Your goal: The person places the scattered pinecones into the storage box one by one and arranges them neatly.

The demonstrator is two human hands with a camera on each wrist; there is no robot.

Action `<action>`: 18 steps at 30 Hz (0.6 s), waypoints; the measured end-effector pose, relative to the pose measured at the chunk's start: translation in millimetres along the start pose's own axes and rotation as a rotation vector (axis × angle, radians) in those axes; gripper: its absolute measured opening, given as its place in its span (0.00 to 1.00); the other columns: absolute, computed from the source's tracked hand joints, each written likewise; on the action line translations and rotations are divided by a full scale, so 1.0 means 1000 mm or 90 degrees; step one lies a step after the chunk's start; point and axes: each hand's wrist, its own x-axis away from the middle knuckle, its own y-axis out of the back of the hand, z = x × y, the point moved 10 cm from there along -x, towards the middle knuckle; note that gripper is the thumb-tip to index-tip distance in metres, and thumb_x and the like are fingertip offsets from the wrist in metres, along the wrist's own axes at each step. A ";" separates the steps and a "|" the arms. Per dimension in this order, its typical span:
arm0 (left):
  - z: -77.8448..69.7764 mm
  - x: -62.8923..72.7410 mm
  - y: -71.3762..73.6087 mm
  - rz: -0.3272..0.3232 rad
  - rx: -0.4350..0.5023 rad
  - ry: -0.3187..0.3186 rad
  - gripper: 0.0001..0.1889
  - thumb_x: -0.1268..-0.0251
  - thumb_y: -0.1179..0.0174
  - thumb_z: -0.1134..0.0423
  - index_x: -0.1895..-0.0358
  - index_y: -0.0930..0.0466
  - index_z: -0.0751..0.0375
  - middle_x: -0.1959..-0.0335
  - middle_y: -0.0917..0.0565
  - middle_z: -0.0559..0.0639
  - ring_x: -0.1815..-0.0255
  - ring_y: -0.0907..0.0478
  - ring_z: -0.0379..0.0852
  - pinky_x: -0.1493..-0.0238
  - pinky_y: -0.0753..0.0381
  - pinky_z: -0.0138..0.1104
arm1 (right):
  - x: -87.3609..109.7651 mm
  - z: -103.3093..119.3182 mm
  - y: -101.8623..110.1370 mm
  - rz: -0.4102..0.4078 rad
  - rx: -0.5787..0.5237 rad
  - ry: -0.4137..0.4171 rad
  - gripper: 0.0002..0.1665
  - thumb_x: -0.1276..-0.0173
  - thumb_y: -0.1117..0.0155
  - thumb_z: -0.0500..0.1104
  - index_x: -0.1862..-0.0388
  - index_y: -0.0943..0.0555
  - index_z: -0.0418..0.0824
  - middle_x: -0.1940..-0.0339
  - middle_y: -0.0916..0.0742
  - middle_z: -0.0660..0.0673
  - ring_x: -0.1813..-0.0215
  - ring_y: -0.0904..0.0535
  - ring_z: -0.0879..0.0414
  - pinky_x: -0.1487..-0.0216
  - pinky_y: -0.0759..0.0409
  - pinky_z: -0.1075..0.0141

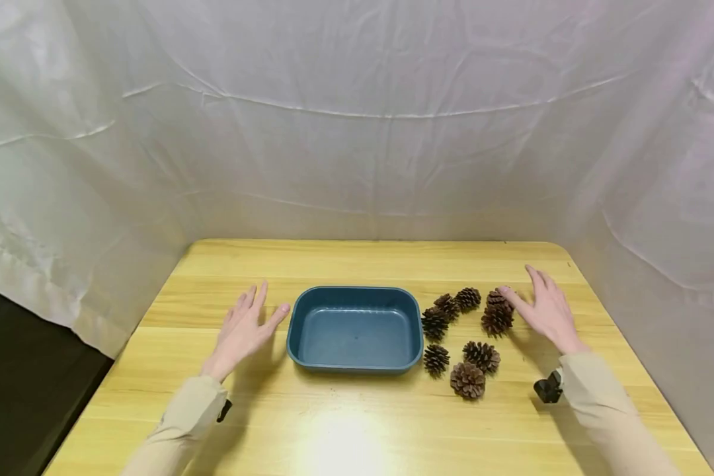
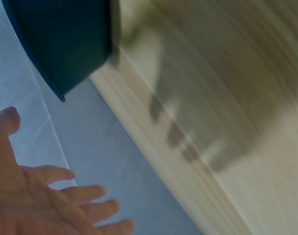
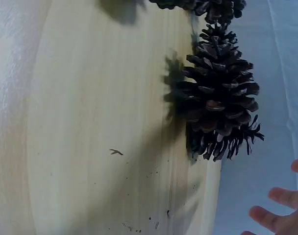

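A dark blue rectangular tub with rounded corners sits mid-table, with nothing inside it. To its left is my left hand, fingers spread and thumb pointing toward the tub's left wall; it holds nothing. In the left wrist view that hand shows its palm, with the tub beyond. My right hand is spread on the far right, its thumb overlapping a brown pine cone in the head view. The right wrist view shows fingertips apart from a large upright pine cone.
Several more pine cones lie between the tub and the right hand, among them a front one, a small one and a back one. Small crumbs dot the wooden table. White cloth hangs behind and beside it.
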 end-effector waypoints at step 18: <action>-0.006 -0.003 -0.022 0.057 0.308 -0.023 0.26 0.31 0.36 0.56 0.40 0.22 0.76 0.45 0.15 0.69 0.50 0.14 0.55 0.47 0.10 0.40 | -0.003 -0.020 -0.012 0.117 -0.278 -0.076 0.53 0.23 0.49 0.64 0.17 0.57 0.35 0.23 0.40 0.22 0.26 0.41 0.27 0.30 0.29 0.35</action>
